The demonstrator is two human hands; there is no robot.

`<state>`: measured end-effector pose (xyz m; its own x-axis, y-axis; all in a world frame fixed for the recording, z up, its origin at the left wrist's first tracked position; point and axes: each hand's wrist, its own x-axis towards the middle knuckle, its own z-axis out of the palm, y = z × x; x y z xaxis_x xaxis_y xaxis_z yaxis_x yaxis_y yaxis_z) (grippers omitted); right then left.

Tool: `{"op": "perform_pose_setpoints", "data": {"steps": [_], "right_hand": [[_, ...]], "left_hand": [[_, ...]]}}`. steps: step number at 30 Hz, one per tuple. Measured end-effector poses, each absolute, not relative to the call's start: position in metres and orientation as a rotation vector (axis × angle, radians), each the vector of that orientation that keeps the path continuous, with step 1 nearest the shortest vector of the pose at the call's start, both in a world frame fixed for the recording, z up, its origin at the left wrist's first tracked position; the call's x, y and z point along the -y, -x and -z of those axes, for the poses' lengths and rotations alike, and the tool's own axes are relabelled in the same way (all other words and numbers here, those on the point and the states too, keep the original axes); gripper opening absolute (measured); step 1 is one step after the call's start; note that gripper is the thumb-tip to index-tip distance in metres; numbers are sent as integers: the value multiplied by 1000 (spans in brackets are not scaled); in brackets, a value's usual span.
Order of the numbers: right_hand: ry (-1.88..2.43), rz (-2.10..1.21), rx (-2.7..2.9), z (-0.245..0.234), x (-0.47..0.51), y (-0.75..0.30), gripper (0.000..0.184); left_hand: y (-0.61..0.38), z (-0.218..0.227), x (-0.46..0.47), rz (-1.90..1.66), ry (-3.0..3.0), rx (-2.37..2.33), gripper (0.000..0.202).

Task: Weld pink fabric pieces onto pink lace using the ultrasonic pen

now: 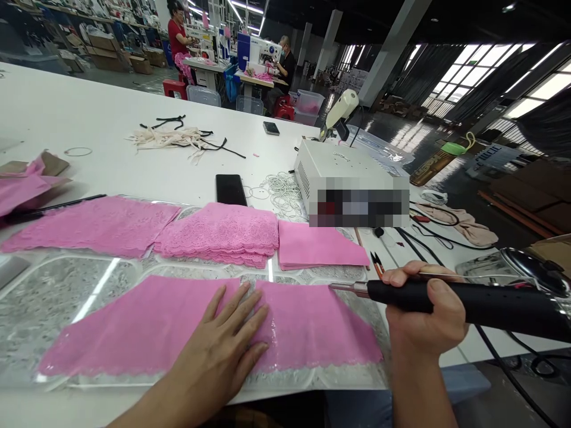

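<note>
My left hand (229, 351) lies flat, fingers spread, across the near edges of two pink fabric pieces. One is the left lace-edged piece (134, 327), the other the right piece (303, 321); both rest on a clear patterned sheet (89, 291). My right hand (423, 309) is wrapped round a thick black hand tool (491, 303) with a slim metal tip. That tip meets the upper edge of the right piece. Behind them sit a left lace stack (98, 223), a middle lace stack (218, 235) and a plain pink stack (319, 246).
A grey control box (352, 163) stands at the back right, cables beside it. A phone (231, 189), coiled thin cord (285, 193) and a pile of cream and black strips (178, 137) lie on the white table (111, 113). Two people work at sewing machines beyond.
</note>
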<state>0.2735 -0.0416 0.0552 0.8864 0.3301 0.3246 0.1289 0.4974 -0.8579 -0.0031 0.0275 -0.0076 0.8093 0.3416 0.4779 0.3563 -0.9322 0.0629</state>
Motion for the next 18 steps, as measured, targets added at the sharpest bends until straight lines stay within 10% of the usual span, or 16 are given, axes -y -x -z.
{"op": "perform_pose_setpoints", "data": {"steps": [18], "right_hand": [[1010,-102,461,-60,58,-285,15]], "left_hand": [[3,4,-32,803,2930,529,37]]}}
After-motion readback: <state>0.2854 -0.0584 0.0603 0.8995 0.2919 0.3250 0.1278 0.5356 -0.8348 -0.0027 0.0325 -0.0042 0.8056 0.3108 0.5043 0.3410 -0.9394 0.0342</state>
